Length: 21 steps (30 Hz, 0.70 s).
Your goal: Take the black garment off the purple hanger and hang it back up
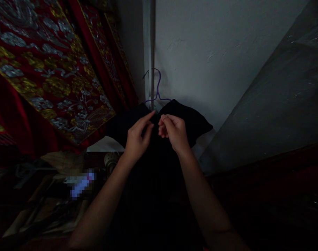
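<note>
Dark garment (194,120) lies, I report from my remote view, just behind both hands, shoulders apparently spread by the purple hanger (158,85) above, leaving its neckline reachable; left hand (137,137): thumb and fingers apart; right hand (176,131): fingertips together, on what I cannot tell.

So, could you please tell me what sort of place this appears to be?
Perhaps a dim indoor storage or dressing corner, judging by the red embroidered cloth, dark garment on a purple hanger, and pale wall.
</note>
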Available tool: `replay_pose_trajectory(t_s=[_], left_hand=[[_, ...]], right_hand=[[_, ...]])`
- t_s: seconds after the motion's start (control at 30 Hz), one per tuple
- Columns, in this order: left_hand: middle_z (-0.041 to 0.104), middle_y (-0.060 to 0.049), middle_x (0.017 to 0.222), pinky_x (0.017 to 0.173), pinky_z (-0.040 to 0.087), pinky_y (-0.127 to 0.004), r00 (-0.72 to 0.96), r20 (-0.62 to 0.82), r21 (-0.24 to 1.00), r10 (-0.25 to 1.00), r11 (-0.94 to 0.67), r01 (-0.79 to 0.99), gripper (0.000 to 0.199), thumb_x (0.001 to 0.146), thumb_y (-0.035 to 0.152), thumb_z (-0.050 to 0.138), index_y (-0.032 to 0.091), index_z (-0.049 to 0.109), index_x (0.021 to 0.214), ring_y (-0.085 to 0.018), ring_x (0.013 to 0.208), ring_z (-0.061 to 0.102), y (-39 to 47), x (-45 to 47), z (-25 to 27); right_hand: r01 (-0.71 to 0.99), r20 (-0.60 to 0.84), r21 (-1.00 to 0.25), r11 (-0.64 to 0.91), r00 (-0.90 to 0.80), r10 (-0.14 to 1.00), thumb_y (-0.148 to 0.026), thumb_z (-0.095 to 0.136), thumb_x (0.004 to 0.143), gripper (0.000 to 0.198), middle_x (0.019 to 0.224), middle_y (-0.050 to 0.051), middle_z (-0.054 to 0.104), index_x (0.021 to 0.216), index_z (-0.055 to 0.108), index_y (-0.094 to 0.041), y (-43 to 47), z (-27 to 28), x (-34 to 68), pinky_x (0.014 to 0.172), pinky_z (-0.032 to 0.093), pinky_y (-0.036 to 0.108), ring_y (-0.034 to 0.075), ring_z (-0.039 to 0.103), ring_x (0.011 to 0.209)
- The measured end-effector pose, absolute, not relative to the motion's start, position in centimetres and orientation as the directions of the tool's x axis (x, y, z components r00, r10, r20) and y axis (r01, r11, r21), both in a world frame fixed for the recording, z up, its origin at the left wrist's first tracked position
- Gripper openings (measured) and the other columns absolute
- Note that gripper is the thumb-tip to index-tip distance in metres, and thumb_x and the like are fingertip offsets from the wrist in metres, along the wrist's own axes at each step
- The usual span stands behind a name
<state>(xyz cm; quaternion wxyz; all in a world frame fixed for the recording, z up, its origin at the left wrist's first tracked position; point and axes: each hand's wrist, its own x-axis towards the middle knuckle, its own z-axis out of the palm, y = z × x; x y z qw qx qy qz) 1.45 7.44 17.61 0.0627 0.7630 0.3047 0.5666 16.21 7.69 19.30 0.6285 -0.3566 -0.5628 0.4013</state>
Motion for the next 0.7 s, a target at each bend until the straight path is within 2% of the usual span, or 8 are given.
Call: replay_pose_trajectory(t_s=[0.17,0.27,0.33,0.43,0.5,0.57,0.6,0.7], left_hand=[[0.075,-0.005,0.092,0.079,0.052,-0.026,0.345,0.838,0.252,0.422,-0.861,0.442,0.013,0.096,0.016,0.059,0.016,0.071,0.099,-0.016,0.085,0.07,9.9,2.0,20.8],[0.074,-0.003,0.087,0.075,0.051,-0.024,0.355,0.837,0.212,0.416,-0.846,0.49,0.01,0.095,0.016,0.06,0.017,0.069,0.094,-0.015,0.08,0.069,9.6,2.0,21.2],[0.072,-0.002,0.084,0.074,0.05,-0.024,0.252,0.88,0.237,0.403,-0.832,0.501,0.008,0.094,0.018,0.061,0.017,0.069,0.092,-0.015,0.079,0.068,9.1,1.5,21.7],[0.069,0.0,0.08,0.074,0.049,-0.025,-0.141,0.899,0.433,0.414,-0.797,0.421,0.009,0.093,0.025,0.065,0.018,0.069,0.092,-0.014,0.075,0.065,9.0,-0.8,22.4],[0.066,0.001,0.076,0.073,0.05,-0.024,-0.455,0.734,0.632,0.505,-0.753,0.184,0.01,0.092,0.027,0.066,0.018,0.068,0.088,-0.012,0.072,0.063,9.3,-3.5,21.8],[0.061,0.003,0.07,0.071,0.051,-0.023,-0.646,0.374,0.747,0.666,-0.629,-0.215,0.014,0.091,0.02,0.062,0.019,0.061,0.077,-0.01,0.067,0.061,9.5,-6.4,19.8],[0.058,0.004,0.066,0.069,0.05,-0.02,-0.665,0.147,0.723,0.732,-0.538,-0.433,0.018,0.089,0.014,0.06,0.019,0.056,0.072,-0.009,0.065,0.06,9.4,-7.6,18.3],[0.052,0.006,0.058,0.059,0.045,-0.018,-0.595,-0.077,0.719,0.8,-0.369,-0.589,0.023,0.088,0.011,0.054,0.019,0.047,0.068,-0.007,0.052,0.052,8.1,-9.4,12.5]], right_hand=[[0.058,0.501,-0.864,0.5,0.012,0.865,-0.044,0.053,0.094,0.033,0.047,-0.005,0.054,0.072,0.059,-0.019,7.2,19.4,16.7,0.043,0.035,0.02,0.009,0.049,0.04],[0.214,0.536,-0.829,0.516,0.041,0.843,-0.041,0.05,0.097,0.032,0.049,-0.004,0.054,0.074,0.06,-0.02,7.9,18.0,16.9,0.048,0.038,0.022,0.011,0.053,0.044],[0.288,0.507,-0.833,0.472,0.056,0.86,-0.036,0.05,0.096,0.031,0.049,-0.003,0.055,0.072,0.059,-0.02,8.6,16.3,16.9,0.05,0.038,0.023,0.012,0.055,0.046],[0.276,0.371,-0.898,0.342,0.057,0.927,-0.033,0.05,0.092,0.03,0.047,-0.003,0.054,0.066,0.058,-0.02,8.6,12.9,16.7,0.05,0.038,0.024,0.013,0.055,0.045],[0.194,0.313,-0.935,0.297,0.052,0.948,-0.036,0.05,0.091,0.03,0.046,-0.004,0.052,0.066,0.057,-0.021,7.4,10.6,16.3,0.049,0.037,0.023,0.012,0.053,0.044],[0.093,0.281,-0.957,0.275,0.055,0.958,-0.04,0.051,0.09,0.031,0.045,-0.005,0.05,0.067,0.056,-0.021,5.6,8.7,15.5,0.047,0.035,0.023,0.011,0.05,0.042],[0.043,0.259,-0.966,0.257,0.052,0.965,-0.042,0.052,0.09,0.032,0.045,-0.005,0.049,0.066,0.055,-0.021,4.6,7.9,15.0,0.045,0.034,0.023,0.011,0.048,0.041],[-0.099,0.174,-0.979,0.177,0.04,0.984,-0.048,0.053,0.088,0.035,0.045,-0.005,0.048,0.065,0.054,-0.021,1.9,6.2,13.4,0.043,0.032,0.022,0.01,0.045,0.04]])
